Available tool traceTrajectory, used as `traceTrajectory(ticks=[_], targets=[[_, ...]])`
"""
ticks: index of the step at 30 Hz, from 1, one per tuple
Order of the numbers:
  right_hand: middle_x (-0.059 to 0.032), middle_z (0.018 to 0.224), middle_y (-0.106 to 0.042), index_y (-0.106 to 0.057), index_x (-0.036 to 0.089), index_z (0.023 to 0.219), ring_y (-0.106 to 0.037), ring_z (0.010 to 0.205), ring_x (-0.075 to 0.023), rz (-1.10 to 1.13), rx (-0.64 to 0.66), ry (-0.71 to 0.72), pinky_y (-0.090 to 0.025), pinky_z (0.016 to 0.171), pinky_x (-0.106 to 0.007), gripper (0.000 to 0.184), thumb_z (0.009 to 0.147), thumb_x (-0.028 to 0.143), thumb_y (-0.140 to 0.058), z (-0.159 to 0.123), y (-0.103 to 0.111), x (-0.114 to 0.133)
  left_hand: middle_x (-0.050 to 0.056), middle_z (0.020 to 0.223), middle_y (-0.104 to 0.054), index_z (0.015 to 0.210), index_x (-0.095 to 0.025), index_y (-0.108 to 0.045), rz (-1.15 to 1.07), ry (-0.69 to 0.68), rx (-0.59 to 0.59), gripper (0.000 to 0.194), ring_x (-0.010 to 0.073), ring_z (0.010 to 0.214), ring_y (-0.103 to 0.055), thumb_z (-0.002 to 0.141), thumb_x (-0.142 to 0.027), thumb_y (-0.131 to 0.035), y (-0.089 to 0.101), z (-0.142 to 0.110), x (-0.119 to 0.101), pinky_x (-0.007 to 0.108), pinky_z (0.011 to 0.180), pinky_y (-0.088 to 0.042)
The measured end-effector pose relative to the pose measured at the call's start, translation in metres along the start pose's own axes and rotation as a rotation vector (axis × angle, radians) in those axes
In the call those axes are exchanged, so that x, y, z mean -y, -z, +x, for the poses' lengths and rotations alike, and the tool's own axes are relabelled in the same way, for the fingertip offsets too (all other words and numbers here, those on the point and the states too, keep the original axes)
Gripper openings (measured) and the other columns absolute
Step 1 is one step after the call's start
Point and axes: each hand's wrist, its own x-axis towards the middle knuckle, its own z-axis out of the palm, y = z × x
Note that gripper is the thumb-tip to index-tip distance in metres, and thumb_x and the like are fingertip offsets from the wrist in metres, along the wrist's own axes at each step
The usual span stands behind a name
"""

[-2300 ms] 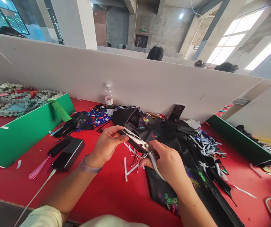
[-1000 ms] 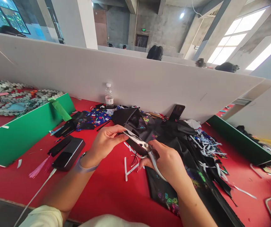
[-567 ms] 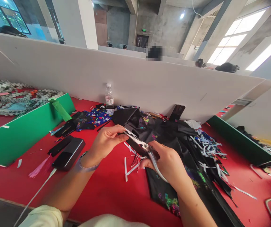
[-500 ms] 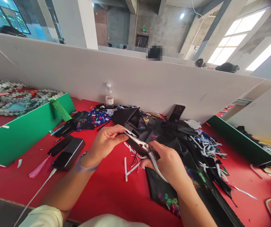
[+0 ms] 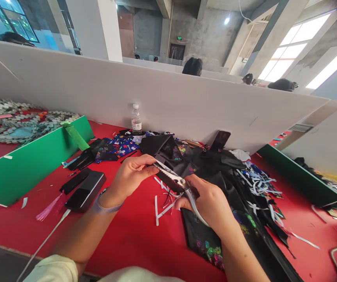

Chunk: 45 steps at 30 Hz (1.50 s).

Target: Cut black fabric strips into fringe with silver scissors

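A pair of pinking shears (image 5: 182,182) with silver handles and a jagged blade edge is held above the red table. My right hand (image 5: 208,199) is wrapped round the handles, the thumb on the near side. At the far end, my left hand (image 5: 134,174) is closed, thumb and fingers pinched at the blade tips. Whether a bit of cloth is also between those fingers, I cannot tell. Under the shears lie thin white strips (image 5: 156,211). Black fabric (image 5: 200,231) with shiny coloured prints spreads beneath and beyond my right hand.
A black power bank (image 5: 87,192) with a white cable lies at left, near a pink tassel (image 5: 51,206). A water bottle (image 5: 136,119) and a phone (image 5: 220,140) stand by the white partition (image 5: 168,94). Green dividers (image 5: 39,164) flank the table. White scraps (image 5: 258,182) heap at right.
Almost nothing differs. Both hands and the shears keep the same place, with only a very slight shift of the camera view.
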Motion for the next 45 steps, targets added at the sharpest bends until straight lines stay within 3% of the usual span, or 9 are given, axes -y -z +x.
traceTrajectory(ticks=[10, 21, 33, 45], targets=[[0.0009, 0.061, -0.059, -0.062, 0.017, 0.082, -0.048, 0.050, -0.0114, 0.055, -0.002, 0.012, -0.033, 0.050, -0.021, 0.050, 0.078, 0.067, -0.061, 0.0001, 0.0011, 0.0020, 0.003, 0.078, -0.065, 0.075, -0.017, -0.075, 0.026, -0.006, -0.003, 0.010, 0.0167, 0.080, -0.057, 0.077, -0.028, -0.073, 0.0027, -0.0001, 0.0008, 0.026, 0.076, -0.046], [-0.0002, 0.062, -0.062, -0.065, 0.018, 0.085, -0.051, 0.049, -0.0121, 0.013, -0.033, 0.024, -0.033, 0.049, -0.022, 0.046, 0.080, 0.064, -0.062, -0.0009, -0.0006, 0.0009, 0.003, 0.077, -0.064, 0.074, -0.018, -0.074, 0.047, -0.003, -0.021, 0.012, 0.0170, 0.078, -0.056, 0.076, -0.029, -0.073, 0.0031, -0.0002, 0.0020, 0.027, 0.074, -0.045], [-0.0015, 0.068, -0.064, -0.063, 0.017, 0.089, -0.056, 0.053, -0.0137, -0.003, 0.002, 0.005, -0.035, 0.052, -0.023, 0.042, 0.082, 0.059, -0.062, 0.0000, 0.0000, 0.0022, 0.003, 0.079, -0.065, 0.077, -0.018, -0.074, 0.033, 0.000, 0.036, 0.010, 0.0165, 0.078, -0.057, 0.079, -0.026, -0.071, 0.0000, -0.0002, 0.0050, 0.026, 0.074, -0.044], [-0.0001, 0.063, -0.061, -0.064, 0.018, 0.086, -0.053, 0.051, -0.0132, -0.010, -0.022, 0.020, -0.033, 0.051, -0.023, 0.044, 0.080, 0.061, -0.063, -0.0008, -0.0015, 0.0012, 0.001, 0.077, -0.062, 0.074, -0.016, -0.072, 0.051, -0.027, 0.048, 0.010, 0.0144, 0.077, -0.054, 0.080, -0.024, -0.070, 0.0026, 0.0001, 0.0069, 0.025, 0.073, -0.042]])
